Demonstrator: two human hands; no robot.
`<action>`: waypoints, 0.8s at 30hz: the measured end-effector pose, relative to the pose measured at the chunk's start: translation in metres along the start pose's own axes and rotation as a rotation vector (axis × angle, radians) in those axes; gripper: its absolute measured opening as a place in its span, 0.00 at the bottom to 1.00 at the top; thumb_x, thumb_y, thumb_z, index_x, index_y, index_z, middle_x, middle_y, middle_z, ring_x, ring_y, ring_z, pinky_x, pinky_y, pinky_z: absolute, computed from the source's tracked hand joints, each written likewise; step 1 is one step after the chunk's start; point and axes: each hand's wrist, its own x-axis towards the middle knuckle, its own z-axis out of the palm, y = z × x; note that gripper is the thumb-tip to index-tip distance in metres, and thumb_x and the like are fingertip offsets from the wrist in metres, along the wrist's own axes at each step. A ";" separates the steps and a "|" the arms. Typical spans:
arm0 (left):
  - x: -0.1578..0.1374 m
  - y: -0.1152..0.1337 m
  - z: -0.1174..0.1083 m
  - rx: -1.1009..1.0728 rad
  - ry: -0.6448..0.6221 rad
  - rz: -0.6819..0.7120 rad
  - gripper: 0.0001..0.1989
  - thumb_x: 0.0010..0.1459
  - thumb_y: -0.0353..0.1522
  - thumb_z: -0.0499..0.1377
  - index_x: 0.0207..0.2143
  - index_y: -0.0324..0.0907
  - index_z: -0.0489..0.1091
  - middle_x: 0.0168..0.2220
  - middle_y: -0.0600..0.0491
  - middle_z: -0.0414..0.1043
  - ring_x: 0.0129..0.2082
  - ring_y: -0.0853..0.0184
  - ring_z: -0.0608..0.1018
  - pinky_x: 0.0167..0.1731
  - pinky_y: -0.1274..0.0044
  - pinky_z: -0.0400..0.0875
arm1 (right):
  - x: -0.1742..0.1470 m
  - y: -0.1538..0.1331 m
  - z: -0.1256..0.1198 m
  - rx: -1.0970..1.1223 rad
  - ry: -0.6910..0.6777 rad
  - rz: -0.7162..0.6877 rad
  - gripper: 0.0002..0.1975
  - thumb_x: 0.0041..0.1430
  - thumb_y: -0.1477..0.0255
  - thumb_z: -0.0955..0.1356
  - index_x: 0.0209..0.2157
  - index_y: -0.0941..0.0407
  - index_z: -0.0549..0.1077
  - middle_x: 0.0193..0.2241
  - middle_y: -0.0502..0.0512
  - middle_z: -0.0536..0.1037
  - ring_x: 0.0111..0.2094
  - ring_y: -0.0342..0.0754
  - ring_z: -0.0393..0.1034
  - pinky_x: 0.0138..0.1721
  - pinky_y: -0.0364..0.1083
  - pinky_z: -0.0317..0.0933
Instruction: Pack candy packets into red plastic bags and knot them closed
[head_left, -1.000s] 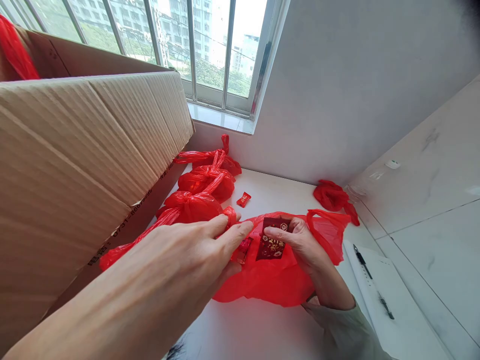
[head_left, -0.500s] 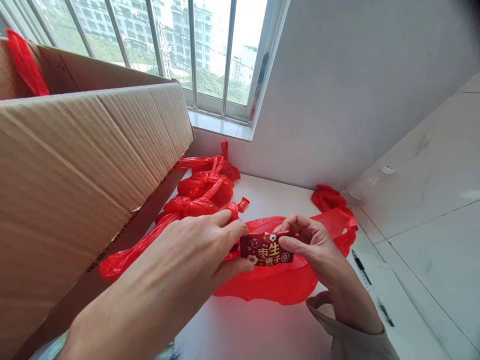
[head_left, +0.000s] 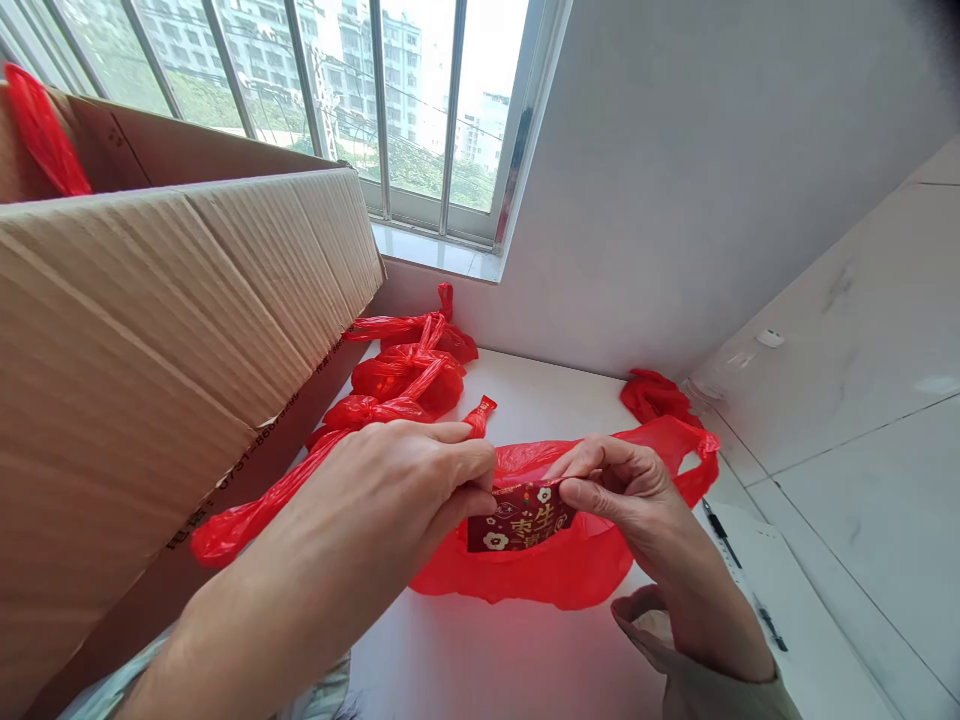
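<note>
A dark red packet point(head_left: 517, 520) with white flowers and gold characters is gripped along its upper edge by both hands. My left hand point(head_left: 409, 475) pinches its left end, fingers closed. At its right end, my right hand point(head_left: 619, 490) holds on with thumb and bent fingers. The packet's lower part is down in the mouth of a red plastic bag point(head_left: 525, 580) that lies spread on the white table. One handle loop of the bag stands out at the right, beyond my right hand. A small red wrapper point(head_left: 482, 408) shows just past my left fingers.
Several knotted red bags point(head_left: 409, 380) lie along a large cardboard box point(head_left: 165, 310) at the left. Another red bundle point(head_left: 656, 395) sits by the wall. At the right are a pen point(head_left: 720, 530) and a clear bottle point(head_left: 739, 365). A barred window point(head_left: 420, 120) is behind.
The packet has gone down slightly and left, its lower edge now inside the red bag. Both hands have stayed on it. The bag's right handle loop has opened wider.
</note>
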 end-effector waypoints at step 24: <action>0.008 -0.021 0.010 -0.135 -0.172 0.061 0.18 0.62 0.44 0.59 0.26 0.43 0.66 0.23 0.60 0.66 0.23 0.71 0.65 0.23 0.76 0.57 | -0.002 0.000 0.002 0.054 0.181 -0.026 0.14 0.53 0.64 0.75 0.24 0.55 0.70 0.24 0.47 0.74 0.25 0.39 0.67 0.28 0.38 0.64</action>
